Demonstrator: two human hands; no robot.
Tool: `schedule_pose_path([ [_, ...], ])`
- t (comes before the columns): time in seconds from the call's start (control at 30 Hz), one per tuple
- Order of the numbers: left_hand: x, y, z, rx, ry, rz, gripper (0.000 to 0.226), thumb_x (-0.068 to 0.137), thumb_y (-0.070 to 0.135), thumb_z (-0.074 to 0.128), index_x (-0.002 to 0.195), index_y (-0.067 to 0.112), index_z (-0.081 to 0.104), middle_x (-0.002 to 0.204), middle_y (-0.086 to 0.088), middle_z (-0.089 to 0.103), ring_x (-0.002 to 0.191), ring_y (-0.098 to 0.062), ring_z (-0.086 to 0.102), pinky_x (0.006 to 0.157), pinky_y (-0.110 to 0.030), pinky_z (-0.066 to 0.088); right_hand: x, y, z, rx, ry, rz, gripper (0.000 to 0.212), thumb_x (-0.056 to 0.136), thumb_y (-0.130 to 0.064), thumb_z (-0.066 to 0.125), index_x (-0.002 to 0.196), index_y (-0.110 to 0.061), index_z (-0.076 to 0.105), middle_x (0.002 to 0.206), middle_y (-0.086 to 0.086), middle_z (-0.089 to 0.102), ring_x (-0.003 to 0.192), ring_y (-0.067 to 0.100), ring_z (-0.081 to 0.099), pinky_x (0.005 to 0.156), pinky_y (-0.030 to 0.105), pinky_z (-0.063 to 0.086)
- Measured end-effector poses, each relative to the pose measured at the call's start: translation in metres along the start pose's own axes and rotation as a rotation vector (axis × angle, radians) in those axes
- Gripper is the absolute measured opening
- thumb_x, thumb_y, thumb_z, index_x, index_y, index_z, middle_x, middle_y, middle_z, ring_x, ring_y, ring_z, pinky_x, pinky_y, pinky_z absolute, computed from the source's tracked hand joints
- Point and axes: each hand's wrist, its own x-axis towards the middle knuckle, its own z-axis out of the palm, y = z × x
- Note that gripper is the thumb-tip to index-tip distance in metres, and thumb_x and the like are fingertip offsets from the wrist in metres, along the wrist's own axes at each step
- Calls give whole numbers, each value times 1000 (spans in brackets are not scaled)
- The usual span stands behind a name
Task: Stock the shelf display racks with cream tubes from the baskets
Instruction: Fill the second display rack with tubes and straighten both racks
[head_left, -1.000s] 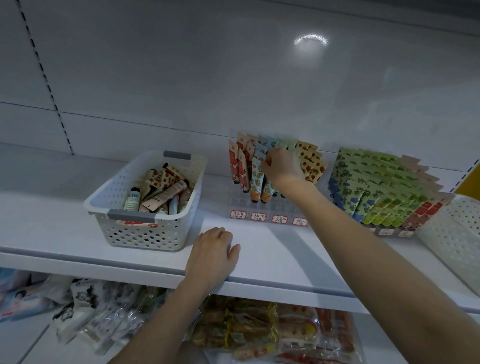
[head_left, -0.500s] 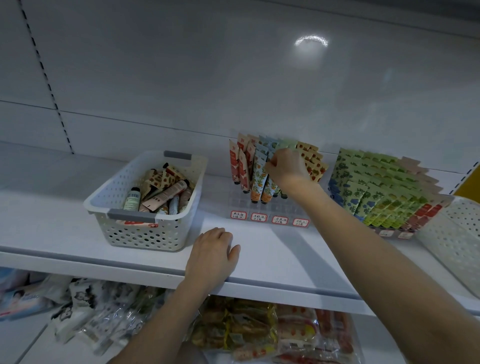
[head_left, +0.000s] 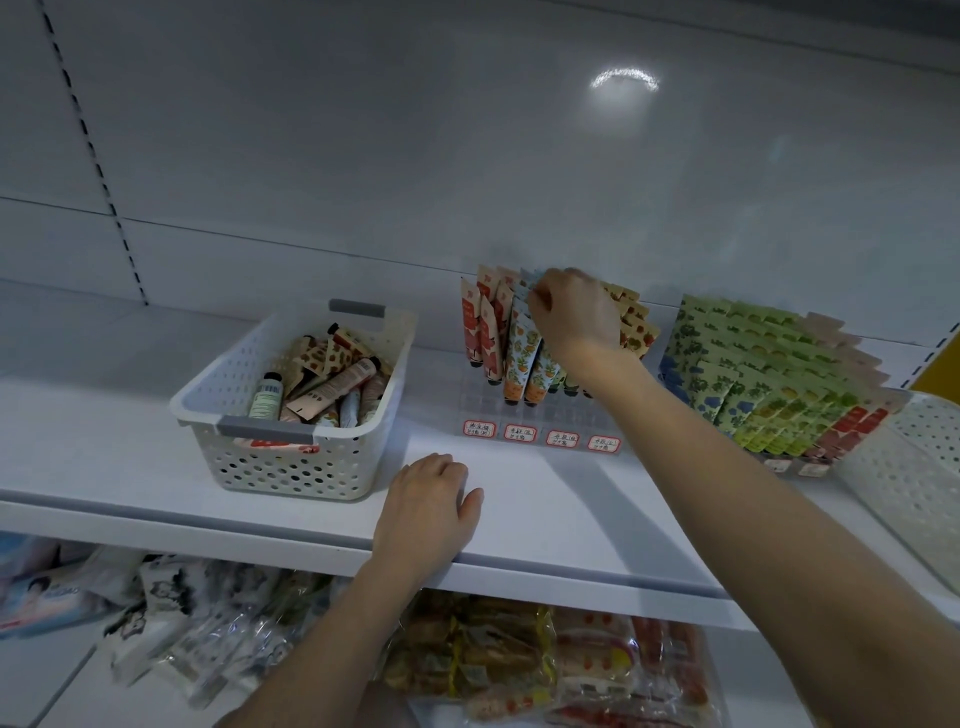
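Seating: right hand (head_left: 574, 317) pinches a cream tube (head_left: 527, 286) by its crimp, standing it in the display rack (head_left: 540, 413). Left hand (head_left: 428, 499), relaxed, empty, steadies on the shelf (head_left: 597, 512).

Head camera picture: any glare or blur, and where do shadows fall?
In the head view a curved glare spot shines on the back panel; the right hand at the tubes is motion-blurred; the right arm throws a shadow on the shelf; the head view is dim, with bowed shelf edges.
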Motion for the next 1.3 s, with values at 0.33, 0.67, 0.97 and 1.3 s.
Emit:
schedule_pose_path([
  [0.33,0,-1,1,-5,23,20,32,94,36,42,104,13,62,99,2,59,95,-13,52,85,-26,42,23,-27,25,-153,-70,-171,27,93,-6,39,100,-9,65,98,10,66,100,27,53,79,31,37],
  [0.67,0,-1,-1,26,9,21,31,95,38,38,99,16,58,96,4,55,94,-11,49,85,-23,39,21,-18,23,-150,-88,-82,27,90,-2,40,103,-8,63,98,11,66,99,28,54,81,33,41],
  [0.97,1,-1,1,32,6,27,30,95,37,38,99,15,58,96,3,56,94,-12,50,85,-25,39,19,-19,23,-124,-72,-73,28,89,-1,38,101,-7,63,96,12,65,100,29,53,77,32,41],
  [1.3,1,-2,1,37,10,39,29,95,37,39,94,14,57,91,4,52,93,-13,50,81,-24,37,17,-18,21,-95,-43,-110,23,92,-10,39,95,-4,61,92,14,64,96,28,53,71,30,38],
])
